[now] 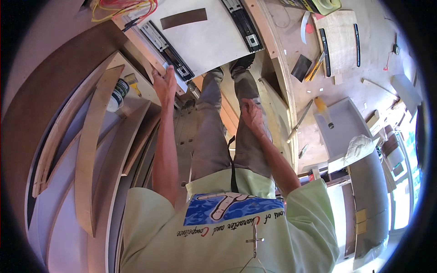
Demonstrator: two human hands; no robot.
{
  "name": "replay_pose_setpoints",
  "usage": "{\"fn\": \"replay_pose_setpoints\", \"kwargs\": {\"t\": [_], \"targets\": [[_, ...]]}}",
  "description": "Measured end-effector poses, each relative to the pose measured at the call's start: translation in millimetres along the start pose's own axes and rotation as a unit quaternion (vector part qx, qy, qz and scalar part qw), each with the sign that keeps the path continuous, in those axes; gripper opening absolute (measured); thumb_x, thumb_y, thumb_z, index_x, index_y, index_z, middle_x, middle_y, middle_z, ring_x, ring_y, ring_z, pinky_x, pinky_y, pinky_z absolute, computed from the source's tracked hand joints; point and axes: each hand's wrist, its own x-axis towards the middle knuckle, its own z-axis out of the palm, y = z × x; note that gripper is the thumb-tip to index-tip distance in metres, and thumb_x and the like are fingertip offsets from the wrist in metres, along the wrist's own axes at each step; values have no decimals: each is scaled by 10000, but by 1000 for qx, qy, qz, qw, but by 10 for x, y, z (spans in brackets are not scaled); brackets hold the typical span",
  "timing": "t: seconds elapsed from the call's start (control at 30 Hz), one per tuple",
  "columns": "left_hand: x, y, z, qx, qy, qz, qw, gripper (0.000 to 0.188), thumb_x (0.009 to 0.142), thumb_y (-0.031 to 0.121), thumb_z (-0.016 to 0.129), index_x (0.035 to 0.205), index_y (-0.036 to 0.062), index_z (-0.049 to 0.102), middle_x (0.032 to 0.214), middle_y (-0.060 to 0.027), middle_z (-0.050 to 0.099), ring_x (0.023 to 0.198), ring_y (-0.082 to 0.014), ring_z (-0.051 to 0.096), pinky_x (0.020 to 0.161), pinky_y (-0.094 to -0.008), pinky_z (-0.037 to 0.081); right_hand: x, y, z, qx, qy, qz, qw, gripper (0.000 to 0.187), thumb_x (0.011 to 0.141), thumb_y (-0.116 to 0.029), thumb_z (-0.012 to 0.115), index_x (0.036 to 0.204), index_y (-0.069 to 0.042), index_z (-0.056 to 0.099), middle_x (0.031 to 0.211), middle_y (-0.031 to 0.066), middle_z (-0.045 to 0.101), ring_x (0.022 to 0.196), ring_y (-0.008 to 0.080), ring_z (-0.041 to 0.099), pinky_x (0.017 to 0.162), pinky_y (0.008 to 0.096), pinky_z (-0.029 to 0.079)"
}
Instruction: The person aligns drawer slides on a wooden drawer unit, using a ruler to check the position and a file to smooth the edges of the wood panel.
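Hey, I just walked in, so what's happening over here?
A person's left hand is at the near end of a drawer slide; whether it grips anything is unclear. A second slide runs along the other side of the white panel ahead. The right hand is on the right leg.

White panel [202, 45]: far end cut off by the upper edge. Black-and-silver rail [248, 34] at its right: likewise cropped. Red and yellow cords [132, 6]: cropped at top. Dark shoe [245, 61]: partly hidden beneath the panel. Left hand [165, 85]: grip on the adjacent pale strip [180, 84] unclear. Tin [120, 93]: part-hidden behind a curved wooden strip [89, 154]. Floor scrap [365, 105], pale: too small to identify. Light green shirt [205, 252]: cropped at bottom.
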Motion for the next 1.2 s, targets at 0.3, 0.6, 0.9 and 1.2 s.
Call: {"fn": "replay_pose_setpoints", "kwargs": {"t": [0.3, 0.6, 0.9, 1.2], "targets": [[45, 63, 134, -32, 89, 37, 995, 414, 874, 235, 661, 1144, -46, 521, 887, -244, 721, 826, -378, 725, 757, -450, 561, -5, -77, 177, -2, -21, 11, 1000, 269, 910, -106, 559, 1168, -89, 632, 964, 204, 701, 911, 394, 677, 786, 484, 526], [139, -138, 41, -38, 22, 47, 998, 547, 872, 306, 688, 1226, -56, 482, 927, -218, 731, 898, -400, 713, 813, -449, 547, 208, -408, 881, 323, -136, 72, 934, 356, 950, -195, 603, 1267, -33, 582, 951, 111, 679, 878, 248, 680, 818, 344, 527], [93, 72, -130, -60, -40, 21, 997, 585, 874, 281, 688, 1258, -95, 455, 955, -259, 721, 936, -389, 716, 832, -434, 546, 565, -1809, 1216, 680, -256, 328, 604, 449, 946, -480, 556, 1144, -78, 578, 1024, 90, 642, 933, 233, 638, 892, 419, 499], [162, -33, -75, -48, -36, 27, 998, 565, 854, 301, 694, 1231, -57, 470, 886, -249, 718, 854, -406, 720, 765, -465, 554, 628, -1865, 1407, 783, -240, 296, 491, 291, 941, -368, 539, 1091, -126, 597, 921, 19, 622, 799, 145, 580, 752, 368, 477]]}}
